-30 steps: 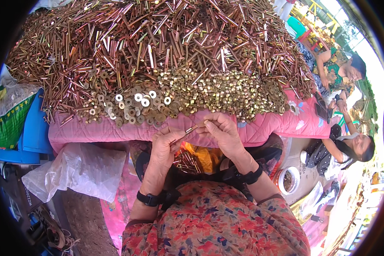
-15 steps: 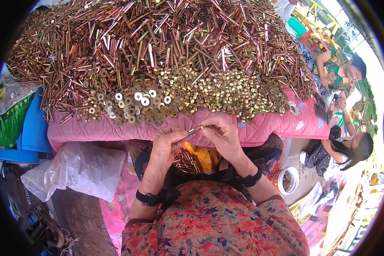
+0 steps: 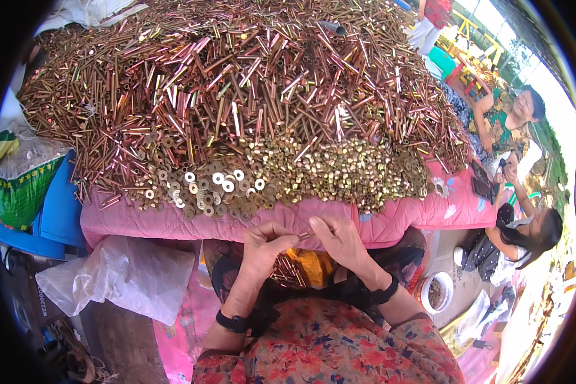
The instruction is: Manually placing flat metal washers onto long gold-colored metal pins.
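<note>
While a heap of metal tubes (image 3: 237, 83) fills the far side, beyond a pink quilt (image 3: 288, 215), the near left hand (image 3: 264, 248) and right hand (image 3: 342, 241) almost meet at a small metal piece (image 3: 305, 236), the left pinching it, the right's grip unclear.

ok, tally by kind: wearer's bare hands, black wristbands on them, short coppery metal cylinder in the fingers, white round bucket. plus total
Bare hands, left hand and right hand: 2
Black wristbands, left wristband and right wristband: 2
Short coppery metal cylinder: 1 visible
White round bucket: 1
Total: 6
</note>
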### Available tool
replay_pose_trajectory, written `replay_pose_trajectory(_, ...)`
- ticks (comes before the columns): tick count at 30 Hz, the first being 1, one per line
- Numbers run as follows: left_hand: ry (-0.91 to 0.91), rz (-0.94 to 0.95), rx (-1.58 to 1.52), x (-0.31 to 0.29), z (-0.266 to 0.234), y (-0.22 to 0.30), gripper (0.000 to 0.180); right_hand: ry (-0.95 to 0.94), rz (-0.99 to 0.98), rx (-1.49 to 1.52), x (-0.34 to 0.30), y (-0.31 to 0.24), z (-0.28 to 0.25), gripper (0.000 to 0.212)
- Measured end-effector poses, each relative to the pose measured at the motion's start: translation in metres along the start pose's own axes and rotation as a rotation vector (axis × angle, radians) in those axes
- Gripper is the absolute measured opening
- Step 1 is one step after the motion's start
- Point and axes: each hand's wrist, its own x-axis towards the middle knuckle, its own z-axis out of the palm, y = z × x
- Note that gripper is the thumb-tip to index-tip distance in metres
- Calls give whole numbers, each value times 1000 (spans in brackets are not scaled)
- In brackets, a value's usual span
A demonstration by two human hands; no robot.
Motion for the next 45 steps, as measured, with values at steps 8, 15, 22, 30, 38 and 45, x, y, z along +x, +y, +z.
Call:
replay_pose_trajectory(8,-11,-99,-114,-2,-7,7,9,24,-296,-78,6,-12,-4,35)
replay_pose_trajectory(15,-11,-153,-167,-2,-12,7,8,16,-341,-117,1,-3,0,23)
replay_pose_trajectory(22,-7,-148,-164,-1,-9,5,6,-71,-285,-165,-1,-1,-2,20)
replay_pose_trajectory(30,-256,-208,130,-3,-22,1,15,-408,127,233,3,-11,-9,30)
replay_pose_trajectory(38,393,433,904,80,-56,41,12,112,-154,-250,31,47,7,23)
replay_pose_trajectory(45,812,635,1497,152,-93,77,20,241,-255,-329,36,64,26,23)
